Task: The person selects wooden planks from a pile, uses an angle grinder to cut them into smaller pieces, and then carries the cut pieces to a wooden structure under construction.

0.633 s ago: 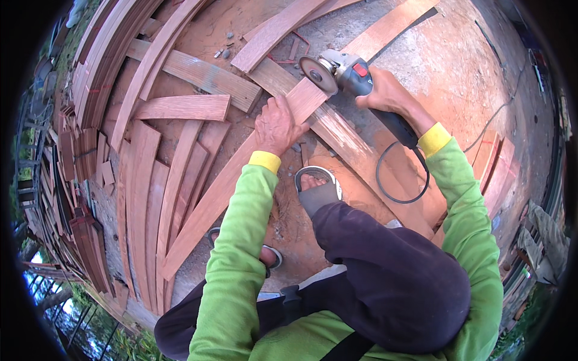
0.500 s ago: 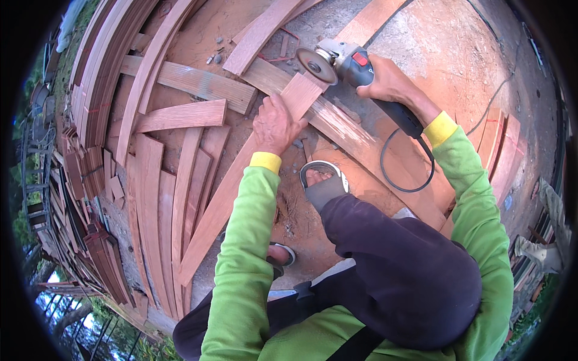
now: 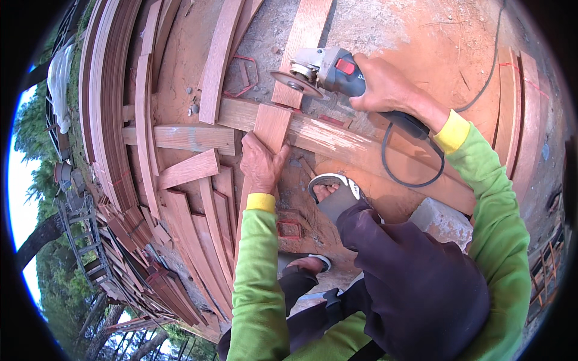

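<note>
My right hand (image 3: 385,89) grips the dark body of an angle grinder (image 3: 325,69). Its grey disc (image 3: 289,82) hangs at the left edge of a long reddish wooden plank (image 3: 304,42). My left hand (image 3: 262,162) lies flat on that plank lower down, pressing it where it crosses a second, paler plank (image 3: 337,139) lying beneath it. The grinder's black cord (image 3: 397,174) loops down past my right wrist. My sandalled foot (image 3: 330,191) rests on the lower plank close to my left hand.
Stacks of curved reddish boards (image 3: 114,108) fill the left side, with shorter offcuts (image 3: 189,169) beside them. More boards (image 3: 518,114) lie at the right. A grey concrete block (image 3: 442,219) sits by my knee. The ground (image 3: 421,30) is orange dust.
The view has tilted, so the planks now look more upright. The grinder disc has come down to the plank's edge. My left hand stays on the plank.
</note>
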The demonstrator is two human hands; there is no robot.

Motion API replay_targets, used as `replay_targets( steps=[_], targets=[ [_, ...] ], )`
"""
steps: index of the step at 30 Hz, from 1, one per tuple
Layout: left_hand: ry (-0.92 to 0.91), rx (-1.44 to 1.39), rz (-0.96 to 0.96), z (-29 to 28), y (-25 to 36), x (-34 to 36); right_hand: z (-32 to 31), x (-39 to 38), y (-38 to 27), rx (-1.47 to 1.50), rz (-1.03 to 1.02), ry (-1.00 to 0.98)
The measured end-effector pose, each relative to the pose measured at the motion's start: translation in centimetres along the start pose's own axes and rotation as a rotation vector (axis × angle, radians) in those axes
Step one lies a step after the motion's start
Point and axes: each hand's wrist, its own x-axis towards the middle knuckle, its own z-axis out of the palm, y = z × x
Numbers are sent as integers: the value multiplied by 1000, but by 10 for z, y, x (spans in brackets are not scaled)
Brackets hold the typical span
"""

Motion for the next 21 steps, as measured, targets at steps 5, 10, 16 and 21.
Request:
replay_targets(
  steps=[5, 10, 16, 21],
  targets=[
    [-4, -10, -26, 1, 2, 1, 0, -3, 1, -9, -33, -42],
    [-1, -7, -34, 0, 2, 1, 2, -4, 4, -49, -89, -87],
    [-3, -12, -47, -1, 4, 2, 4, -6, 1, -50, -107, -113],
    [13, -4, -35, 1, 3, 2, 6, -10, -2, -33, -81, -125]
  ],
)
